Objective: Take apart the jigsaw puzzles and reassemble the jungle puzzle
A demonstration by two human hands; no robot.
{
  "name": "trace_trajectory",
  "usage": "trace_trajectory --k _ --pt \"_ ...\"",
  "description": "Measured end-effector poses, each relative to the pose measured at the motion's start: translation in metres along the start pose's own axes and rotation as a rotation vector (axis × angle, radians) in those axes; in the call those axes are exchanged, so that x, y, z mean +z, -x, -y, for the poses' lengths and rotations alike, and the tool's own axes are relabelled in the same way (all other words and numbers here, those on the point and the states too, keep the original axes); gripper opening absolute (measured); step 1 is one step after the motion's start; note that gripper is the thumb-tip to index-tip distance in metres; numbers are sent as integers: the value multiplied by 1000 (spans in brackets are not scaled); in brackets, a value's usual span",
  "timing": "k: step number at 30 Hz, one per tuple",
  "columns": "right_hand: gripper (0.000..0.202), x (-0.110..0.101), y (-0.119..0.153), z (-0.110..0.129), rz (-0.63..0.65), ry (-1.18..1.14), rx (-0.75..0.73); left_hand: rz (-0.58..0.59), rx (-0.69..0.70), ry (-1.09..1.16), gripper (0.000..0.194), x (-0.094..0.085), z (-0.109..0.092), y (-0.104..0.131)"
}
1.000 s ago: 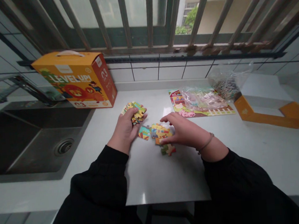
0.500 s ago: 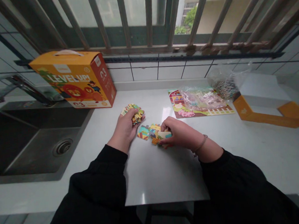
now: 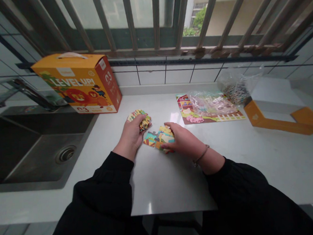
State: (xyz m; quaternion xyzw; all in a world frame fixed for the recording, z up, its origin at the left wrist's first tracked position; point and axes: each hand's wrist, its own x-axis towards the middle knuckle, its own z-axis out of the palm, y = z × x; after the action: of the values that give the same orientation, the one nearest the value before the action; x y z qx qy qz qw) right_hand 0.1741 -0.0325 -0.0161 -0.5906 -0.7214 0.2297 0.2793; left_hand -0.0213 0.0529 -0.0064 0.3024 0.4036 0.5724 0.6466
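Observation:
A stack of colourful puzzle pieces [image 3: 144, 121] is gripped in my left hand [image 3: 132, 131], the thumb lying over the top. My right hand [image 3: 183, 140] pinches a puzzle piece [image 3: 165, 134] between thumb and fingers, low over the counter. That piece overlaps or sits right beside another puzzle piece [image 3: 150, 138], which lies flat on the counter with teal and yellow print. Whether the two are joined I cannot tell. Part of the held piece is hidden by my right thumb and fingers.
An orange puzzle box [image 3: 79, 87] stands at the back left beside the sink [image 3: 49, 141]. At the back right lie a printed farm picture sheet [image 3: 185, 113], clear plastic wrapping [image 3: 210, 103], a bag of small pieces [image 3: 236, 90] and an open orange-and-white box part [image 3: 280, 123].
My right hand has shifted slightly left and turned the piece flatter, bringing it down against the piece on the counter. My left hand has barely moved.

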Motion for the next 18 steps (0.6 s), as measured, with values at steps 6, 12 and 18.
trace_trajectory --k 6,12,18 --pt "58 18 -8 16 60 18 -56 -12 62 12 37 3 6 -2" --pt "52 39 -10 31 -45 79 -119 -13 67 56 31 8 10 -2" --pt "47 40 -12 37 -13 111 -68 8 30 85 29 8 10 0"
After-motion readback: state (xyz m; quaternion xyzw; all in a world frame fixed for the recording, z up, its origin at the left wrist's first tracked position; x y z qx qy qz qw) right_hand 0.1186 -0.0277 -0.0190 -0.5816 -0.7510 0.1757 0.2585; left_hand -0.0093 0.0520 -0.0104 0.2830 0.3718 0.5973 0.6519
